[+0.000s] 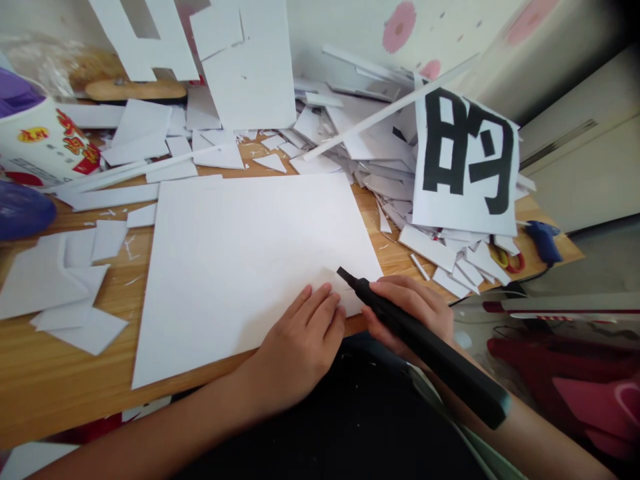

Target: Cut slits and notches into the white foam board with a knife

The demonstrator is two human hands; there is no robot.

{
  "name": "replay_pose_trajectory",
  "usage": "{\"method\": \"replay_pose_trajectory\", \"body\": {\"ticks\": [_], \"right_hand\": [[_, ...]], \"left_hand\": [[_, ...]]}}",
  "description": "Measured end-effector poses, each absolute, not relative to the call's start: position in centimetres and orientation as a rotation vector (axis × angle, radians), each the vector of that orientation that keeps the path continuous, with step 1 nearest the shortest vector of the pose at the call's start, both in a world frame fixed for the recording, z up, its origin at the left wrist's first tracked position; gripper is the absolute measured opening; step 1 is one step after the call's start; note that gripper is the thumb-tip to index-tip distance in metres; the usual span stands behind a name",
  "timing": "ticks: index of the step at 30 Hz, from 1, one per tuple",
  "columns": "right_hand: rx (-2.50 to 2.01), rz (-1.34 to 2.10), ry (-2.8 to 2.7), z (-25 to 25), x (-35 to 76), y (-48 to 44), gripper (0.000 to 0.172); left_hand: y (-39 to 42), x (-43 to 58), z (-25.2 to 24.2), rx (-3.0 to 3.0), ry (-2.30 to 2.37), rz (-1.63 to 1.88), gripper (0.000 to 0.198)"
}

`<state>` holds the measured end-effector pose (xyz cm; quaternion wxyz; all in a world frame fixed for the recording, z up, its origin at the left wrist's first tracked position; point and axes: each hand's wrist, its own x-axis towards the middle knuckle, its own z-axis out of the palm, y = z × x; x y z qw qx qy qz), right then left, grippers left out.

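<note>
We have a smooth white rectangular sheet of board (235, 267) flat along the near edge of the wood-grained tabletop (65, 393). Our left hand (305, 340) rests on it, fingers outstretched, grasping nothing; our right hand (413, 303) curls closed around a slim black stick-shaped tool (430, 348), tip over the sheet. White angular offcuts (137, 130) crowd its left, far and right sides; a white paper with a black character (465, 167) lies on the right-hand heap.

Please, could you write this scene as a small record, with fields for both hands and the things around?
Left hand: resting on the large white board, near its front edge
Right hand: holding a black cutter-like tool, tip toward the board
Surface: wooden table
Right side: white offcuts, sheet with a black character, blue glue gun
Left side: printed tub
</note>
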<state>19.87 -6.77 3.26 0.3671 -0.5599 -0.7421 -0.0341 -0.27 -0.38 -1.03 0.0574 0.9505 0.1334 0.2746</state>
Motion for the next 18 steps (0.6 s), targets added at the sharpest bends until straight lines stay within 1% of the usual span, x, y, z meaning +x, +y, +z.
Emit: {"method": "replay_pose_trajectory", "body": {"ticks": [6,13,18], "right_hand": [[-1.457,-0.119,-1.895,3.22,19.62,-6.81,0.024],[-1.463,-0.065,-1.867,3.02,19.69,-6.71,0.027],[-1.446,-0.100,-1.916,3.14,19.39,-6.75,0.026]], "left_hand": [[-0.41,-0.31,-0.97,2.882,0.409,0.841,0.026],[-0.43,-0.22,-0.78,2.879,0.419,0.855,0.026],[-0.49,-0.08,-0.85,2.878,0.439,0.844,0.025]]}}
